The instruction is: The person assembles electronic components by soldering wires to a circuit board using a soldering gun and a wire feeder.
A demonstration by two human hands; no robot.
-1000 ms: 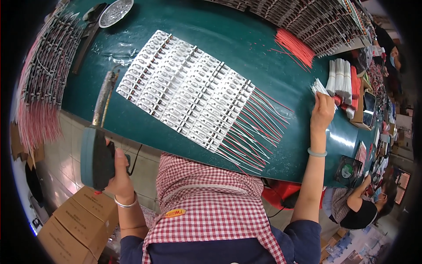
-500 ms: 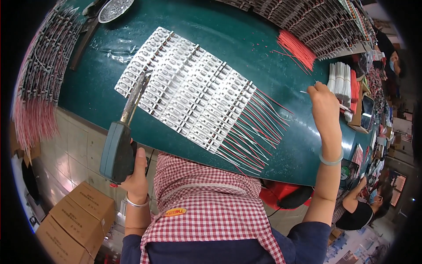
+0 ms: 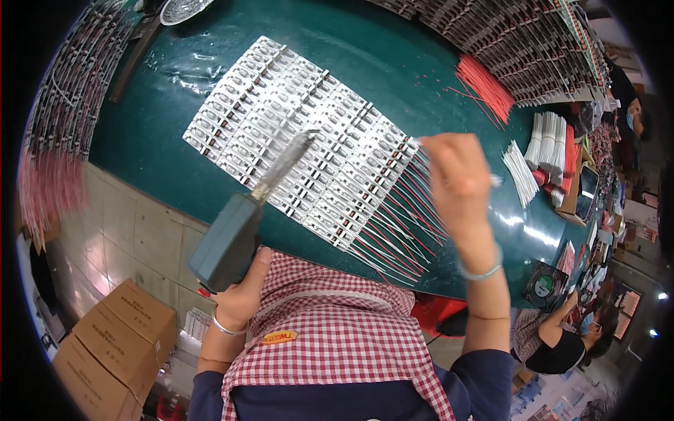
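Observation:
My left hand [image 3: 244, 293] is wrapped around the grip of a grey-blue soldering gun [image 3: 228, 242]. Its metal barrel slants up over a panel of white circuit boards [image 3: 274, 133], the tip above the panel's middle. At the panel's upper right corner, my right hand [image 3: 460, 179] is pinched and blurred by motion. A pale wire end shows at its fingertips, and another white bit sticks out behind the hand. Red and white wires [image 3: 393, 242] trail from the panel's right edge, partly hidden by that hand.
Red wires [image 3: 484, 88] and white wires [image 3: 519, 172] lie loose on the green table [image 3: 337, 42], beside bundled white wires [image 3: 546, 140]. Stacked wired boards [image 3: 67, 105] stand at left, more at the upper right. A metal dish [image 3: 184, 10] sits at the back. A co-worker [image 3: 562, 337] is at right.
My right hand has moved left from beside the wire bundles to the panel's corner. The soldering gun has swung right, its tip now over the panel's middle. White loose wires are uncovered.

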